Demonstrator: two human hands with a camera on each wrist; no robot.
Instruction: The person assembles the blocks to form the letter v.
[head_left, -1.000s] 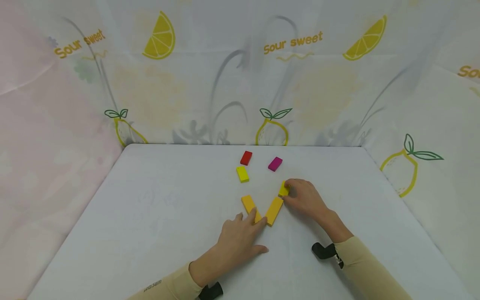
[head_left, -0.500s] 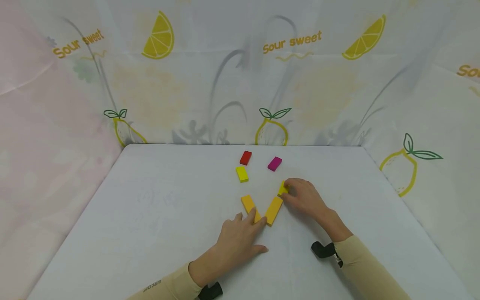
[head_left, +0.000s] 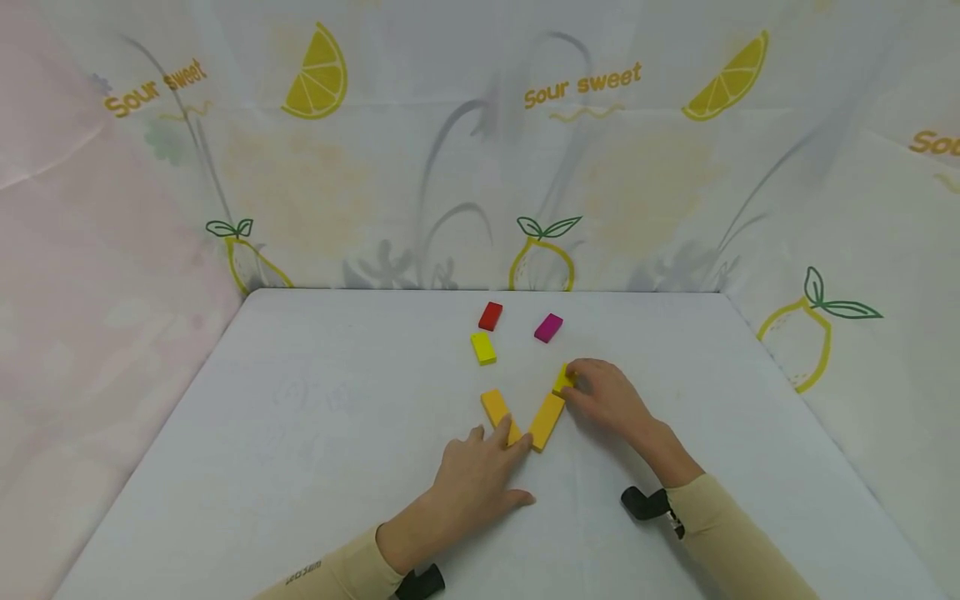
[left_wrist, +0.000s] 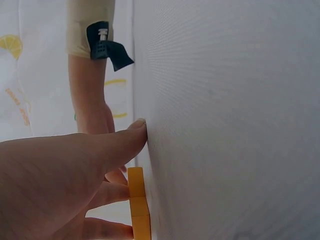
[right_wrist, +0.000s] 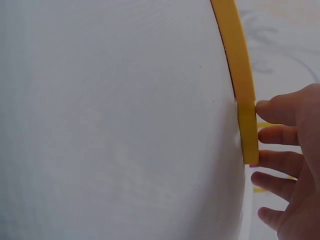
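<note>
Two long orange blocks, a left one (head_left: pixel 495 407) and a right one (head_left: pixel 547 422), form a V on the white table, near ends together. My left hand (head_left: pixel 476 482) rests spread at the V's point, fingertips on the orange blocks, thumb out to the side. A shorter yellow block (head_left: pixel 562 382) lies at the far end of the right orange block, in line with it. My right hand (head_left: pixel 611 402) holds this yellow block between thumb and fingertips, covering part of it. In the right wrist view the yellow block (right_wrist: pixel 248 132) meets the orange one (right_wrist: pixel 236 50) end to end.
Beyond the V lie another yellow block (head_left: pixel 483 348), a red block (head_left: pixel 491 316) and a magenta block (head_left: pixel 548 327). A lemon-print cloth (head_left: pixel 420 167) hangs behind the white table (head_left: pixel 300 467). Black wrist mounts (head_left: pixel 643 502) stick out under the sleeves.
My right hand has shifted the yellow block slightly nearer and left, into line with the right orange block. My left hand keeps its place on the orange blocks.
</note>
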